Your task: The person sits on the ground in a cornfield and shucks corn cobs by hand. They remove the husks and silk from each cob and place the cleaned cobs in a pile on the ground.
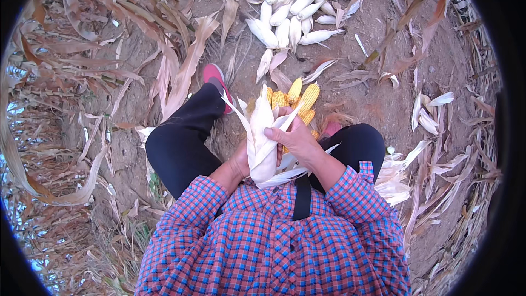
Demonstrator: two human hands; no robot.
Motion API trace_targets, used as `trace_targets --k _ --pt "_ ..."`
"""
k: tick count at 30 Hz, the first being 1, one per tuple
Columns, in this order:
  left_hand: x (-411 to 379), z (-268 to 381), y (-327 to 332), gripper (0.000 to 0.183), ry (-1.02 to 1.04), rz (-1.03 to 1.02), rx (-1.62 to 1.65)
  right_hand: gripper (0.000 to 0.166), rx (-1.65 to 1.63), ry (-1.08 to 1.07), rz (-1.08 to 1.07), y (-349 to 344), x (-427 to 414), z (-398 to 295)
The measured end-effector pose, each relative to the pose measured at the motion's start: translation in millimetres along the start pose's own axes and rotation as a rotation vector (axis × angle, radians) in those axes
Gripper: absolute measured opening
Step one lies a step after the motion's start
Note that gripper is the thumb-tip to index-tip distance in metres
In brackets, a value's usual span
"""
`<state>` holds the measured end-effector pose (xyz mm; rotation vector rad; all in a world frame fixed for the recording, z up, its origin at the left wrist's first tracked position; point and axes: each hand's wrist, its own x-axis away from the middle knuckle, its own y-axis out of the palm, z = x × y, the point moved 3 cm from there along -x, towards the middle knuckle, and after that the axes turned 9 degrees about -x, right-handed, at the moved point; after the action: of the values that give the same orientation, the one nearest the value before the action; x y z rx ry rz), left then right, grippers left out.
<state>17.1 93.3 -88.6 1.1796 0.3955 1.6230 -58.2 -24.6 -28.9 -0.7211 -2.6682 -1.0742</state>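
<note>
An ear of corn in pale dry husk (263, 144) is held upright in front of my lap, its husk partly loosened at the tip and sides. My left hand (242, 158) supports it from behind and below, its fingers mostly hidden by the husk. With thumb in front and fingers behind, my right hand (298, 135) grips the ear's right side and a husk leaf. Just beyond the hands, several husked yellow corn ears (308, 96) lie on the soil between my feet. Farther off is a pile of ears still in white husks (291, 12).
Dry corn stalks and leaves (172, 45) lean in from the upper left, and another stalk (398, 20) crosses the upper right. Stripped husks (392, 181) lie beside my right knee. Loose husk pieces (427, 119) are scattered on the bare soil to the right.
</note>
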Motion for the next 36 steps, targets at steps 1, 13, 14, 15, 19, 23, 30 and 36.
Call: trace_targets --k 1,13,14,15,19,23,30,36 --pt "1 1 -1 0.043 -0.003 0.007 -0.02 0.049 -0.007 -0.069 -0.012 1 -1 0" --pt "12 15 14 0.04 0.238 0.435 -0.312 0.027 0.566 -0.313 0.267 -8 -5 -19" --pt "11 14 12 0.039 0.253 0.443 -0.313 0.026 0.597 -0.323 0.27 -7 -5 -21" --pt "11 14 13 0.039 0.268 0.451 -0.314 0.024 0.628 -0.335 0.273 -6 -4 -23" --pt "9 13 5 0.037 0.312 0.497 -0.435 0.02 0.696 -0.393 0.257 -7 -6 -25" --pt "10 13 1 0.035 0.388 0.532 -0.533 0.02 0.833 -0.512 0.264 -12 -10 -19" --pt "10 18 -6 0.034 0.45 0.599 -0.661 0.024 0.595 -0.447 0.262 -11 -8 -19" --pt "9 15 -6 0.034 0.479 0.584 -0.704 0.022 0.371 -0.41 0.242 -20 -13 -8"
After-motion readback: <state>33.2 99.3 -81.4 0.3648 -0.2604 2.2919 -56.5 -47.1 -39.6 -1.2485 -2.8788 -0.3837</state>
